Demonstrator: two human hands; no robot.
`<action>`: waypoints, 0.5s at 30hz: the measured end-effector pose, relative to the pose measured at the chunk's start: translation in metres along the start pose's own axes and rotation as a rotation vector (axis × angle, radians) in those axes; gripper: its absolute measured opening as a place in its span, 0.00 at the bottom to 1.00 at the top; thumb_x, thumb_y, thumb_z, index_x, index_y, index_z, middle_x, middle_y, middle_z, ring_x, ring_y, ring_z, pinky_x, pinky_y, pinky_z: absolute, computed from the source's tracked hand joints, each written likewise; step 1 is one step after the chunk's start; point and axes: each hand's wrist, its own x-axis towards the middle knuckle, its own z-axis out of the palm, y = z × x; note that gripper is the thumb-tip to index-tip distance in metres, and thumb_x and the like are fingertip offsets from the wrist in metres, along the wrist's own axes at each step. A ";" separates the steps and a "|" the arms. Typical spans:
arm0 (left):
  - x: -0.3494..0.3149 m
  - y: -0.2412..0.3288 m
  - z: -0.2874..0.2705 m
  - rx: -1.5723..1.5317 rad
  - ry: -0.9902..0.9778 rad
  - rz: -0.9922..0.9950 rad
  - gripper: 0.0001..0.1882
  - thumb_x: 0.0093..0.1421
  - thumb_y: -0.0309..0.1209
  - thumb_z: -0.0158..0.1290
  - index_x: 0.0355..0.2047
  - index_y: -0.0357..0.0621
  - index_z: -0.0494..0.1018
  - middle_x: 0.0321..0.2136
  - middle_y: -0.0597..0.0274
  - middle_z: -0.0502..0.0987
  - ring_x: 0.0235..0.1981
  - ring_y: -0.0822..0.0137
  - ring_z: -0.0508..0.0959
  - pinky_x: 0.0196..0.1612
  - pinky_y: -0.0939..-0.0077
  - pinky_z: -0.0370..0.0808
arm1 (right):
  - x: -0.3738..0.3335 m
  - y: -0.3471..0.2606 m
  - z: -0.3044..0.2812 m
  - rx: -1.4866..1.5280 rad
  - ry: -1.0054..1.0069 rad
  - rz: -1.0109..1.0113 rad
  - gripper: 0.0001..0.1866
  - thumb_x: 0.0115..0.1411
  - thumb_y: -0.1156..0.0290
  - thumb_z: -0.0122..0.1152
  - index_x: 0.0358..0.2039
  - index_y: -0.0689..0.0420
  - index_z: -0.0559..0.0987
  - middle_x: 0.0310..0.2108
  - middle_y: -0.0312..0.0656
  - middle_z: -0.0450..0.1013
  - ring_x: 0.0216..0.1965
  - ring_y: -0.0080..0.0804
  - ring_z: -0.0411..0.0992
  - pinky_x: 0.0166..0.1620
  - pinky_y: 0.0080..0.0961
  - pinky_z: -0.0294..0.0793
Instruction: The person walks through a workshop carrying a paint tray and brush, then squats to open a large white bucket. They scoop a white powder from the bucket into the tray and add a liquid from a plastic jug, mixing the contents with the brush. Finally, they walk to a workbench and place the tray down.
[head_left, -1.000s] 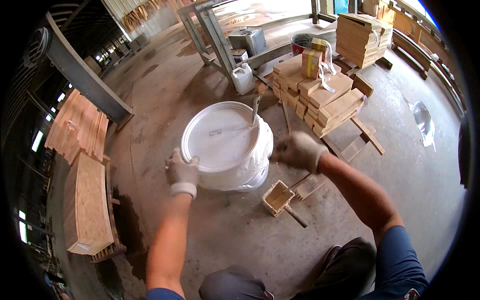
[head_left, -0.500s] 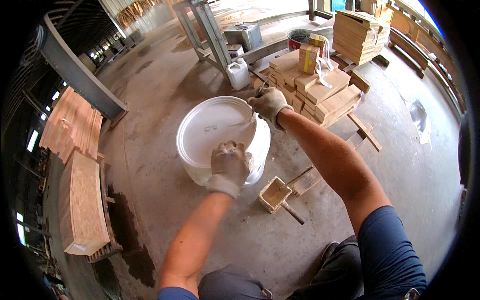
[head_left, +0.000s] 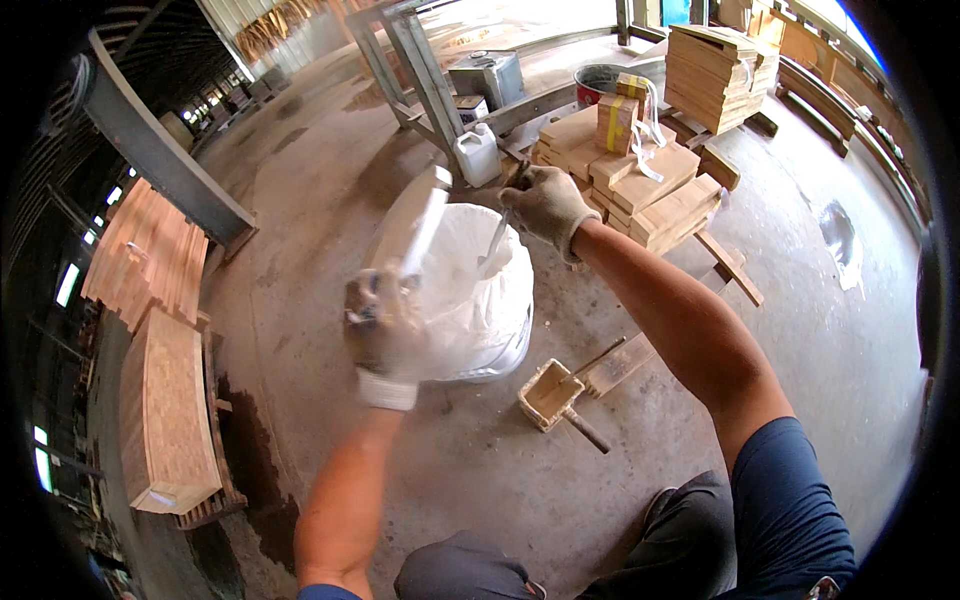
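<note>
- White plastic bucket sits on the concrete floor; a white plastic jug stands just behind it.
- Gloved left hand grips the tilted white round lid.
- Gloved right hand is closed on a thin metal tool in the bucket.

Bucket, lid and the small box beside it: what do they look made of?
Bucket: likely plastic, smooth glossy white wall. Lid: same white, thin and motion-blurred, probably plastic, lifted by the left hand. Box: unfinished wood, pale grain, with a dark stick-like handle whose material is unclear.
</note>
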 end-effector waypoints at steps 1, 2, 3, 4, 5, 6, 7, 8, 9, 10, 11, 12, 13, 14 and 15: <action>0.005 -0.009 -0.006 -0.007 0.023 -0.045 0.16 0.68 0.31 0.59 0.55 0.42 0.76 0.44 0.47 0.79 0.49 0.46 0.79 0.50 0.50 0.78 | -0.001 0.006 -0.002 -0.023 0.028 -0.032 0.12 0.65 0.65 0.66 0.34 0.62 0.84 0.26 0.38 0.80 0.26 0.24 0.76 0.32 0.27 0.78; 0.010 -0.017 -0.011 -0.016 0.042 -0.091 0.16 0.68 0.30 0.58 0.55 0.42 0.76 0.46 0.46 0.79 0.50 0.45 0.79 0.51 0.50 0.77 | -0.005 0.009 -0.004 -0.048 0.055 -0.061 0.12 0.65 0.65 0.66 0.35 0.62 0.84 0.26 0.38 0.80 0.26 0.24 0.76 0.32 0.27 0.78; 0.015 -0.019 -0.023 -0.020 0.000 -0.153 0.18 0.67 0.30 0.59 0.56 0.41 0.75 0.47 0.45 0.80 0.51 0.44 0.80 0.53 0.50 0.77 | -0.009 0.011 -0.006 -0.002 0.052 -0.037 0.11 0.65 0.65 0.66 0.36 0.61 0.84 0.25 0.36 0.80 0.26 0.22 0.75 0.31 0.26 0.76; 0.015 -0.026 -0.024 0.025 0.018 -0.132 0.19 0.66 0.30 0.60 0.56 0.42 0.75 0.46 0.46 0.80 0.50 0.45 0.80 0.53 0.50 0.77 | -0.013 0.013 -0.006 0.035 0.041 0.007 0.10 0.65 0.65 0.67 0.36 0.61 0.84 0.25 0.35 0.79 0.25 0.22 0.75 0.30 0.26 0.76; 0.016 -0.035 -0.024 0.065 0.039 -0.108 0.19 0.64 0.30 0.61 0.55 0.43 0.75 0.46 0.47 0.80 0.50 0.45 0.80 0.52 0.49 0.77 | -0.016 0.015 -0.008 0.067 0.035 0.050 0.10 0.66 0.66 0.67 0.36 0.61 0.84 0.25 0.35 0.79 0.25 0.21 0.74 0.30 0.25 0.75; 0.015 -0.045 -0.029 0.117 0.057 -0.087 0.20 0.63 0.30 0.62 0.55 0.44 0.75 0.45 0.48 0.79 0.49 0.46 0.80 0.52 0.49 0.77 | -0.017 0.017 -0.006 0.108 0.020 0.091 0.10 0.66 0.66 0.67 0.36 0.60 0.84 0.24 0.35 0.78 0.24 0.21 0.74 0.29 0.25 0.74; 0.013 -0.055 -0.038 0.072 -0.052 -0.216 0.21 0.61 0.30 0.63 0.54 0.44 0.76 0.47 0.46 0.80 0.50 0.44 0.81 0.53 0.48 0.77 | -0.019 0.019 -0.004 0.147 0.020 0.093 0.13 0.65 0.65 0.67 0.37 0.65 0.84 0.27 0.39 0.80 0.27 0.22 0.76 0.33 0.27 0.78; 0.011 -0.063 -0.046 0.044 -0.019 -0.276 0.20 0.61 0.29 0.63 0.53 0.43 0.76 0.47 0.46 0.80 0.49 0.44 0.81 0.53 0.48 0.77 | -0.021 0.023 -0.003 0.190 0.003 0.086 0.13 0.65 0.65 0.67 0.37 0.64 0.84 0.27 0.39 0.80 0.27 0.22 0.75 0.33 0.27 0.78; 0.008 -0.071 -0.054 0.016 0.016 -0.337 0.19 0.61 0.28 0.63 0.52 0.42 0.77 0.47 0.46 0.80 0.49 0.43 0.81 0.53 0.49 0.78 | -0.022 0.027 -0.001 0.232 -0.014 0.080 0.13 0.66 0.65 0.68 0.37 0.64 0.84 0.27 0.38 0.80 0.27 0.22 0.75 0.33 0.27 0.78; 0.005 -0.080 -0.062 -0.010 0.052 -0.398 0.18 0.61 0.28 0.62 0.51 0.42 0.77 0.47 0.46 0.81 0.48 0.42 0.81 0.52 0.49 0.78 | -0.024 0.031 0.002 0.275 -0.033 0.074 0.12 0.66 0.65 0.69 0.38 0.63 0.84 0.28 0.37 0.80 0.26 0.22 0.75 0.32 0.26 0.78; -0.011 -0.105 -0.069 -0.054 0.178 -0.400 0.14 0.61 0.27 0.62 0.47 0.39 0.78 0.42 0.46 0.82 0.42 0.46 0.83 0.47 0.51 0.79 | -0.031 0.023 0.011 0.336 -0.077 0.098 0.11 0.67 0.66 0.69 0.39 0.61 0.85 0.28 0.36 0.79 0.26 0.22 0.74 0.31 0.25 0.77; -0.015 -0.110 -0.075 -0.081 0.157 -0.475 0.13 0.62 0.27 0.62 0.46 0.37 0.78 0.40 0.47 0.81 0.39 0.48 0.82 0.45 0.52 0.79 | -0.031 0.029 0.013 0.318 -0.084 0.101 0.11 0.68 0.65 0.69 0.40 0.61 0.85 0.28 0.35 0.78 0.24 0.22 0.73 0.30 0.24 0.76; -0.019 -0.112 -0.080 -0.107 0.137 -0.551 0.12 0.62 0.26 0.62 0.45 0.36 0.78 0.37 0.47 0.81 0.36 0.50 0.82 0.43 0.54 0.78 | -0.031 0.035 0.009 0.323 -0.064 0.123 0.11 0.68 0.65 0.69 0.38 0.61 0.85 0.27 0.34 0.78 0.24 0.22 0.73 0.29 0.24 0.75; -0.026 -0.115 -0.087 -0.118 0.113 -0.631 0.12 0.62 0.26 0.62 0.44 0.34 0.77 0.35 0.47 0.81 0.34 0.52 0.82 0.41 0.55 0.78 | -0.032 0.043 0.008 0.336 -0.055 0.151 0.11 0.68 0.65 0.70 0.37 0.60 0.85 0.26 0.34 0.78 0.23 0.21 0.72 0.27 0.23 0.74; -0.036 -0.120 -0.082 -0.236 0.218 -0.666 0.11 0.63 0.26 0.63 0.42 0.32 0.77 0.30 0.50 0.80 0.29 0.57 0.79 0.37 0.58 0.76 | -0.031 0.053 0.001 0.355 -0.076 0.138 0.11 0.68 0.64 0.70 0.37 0.60 0.85 0.25 0.33 0.77 0.23 0.21 0.71 0.26 0.23 0.72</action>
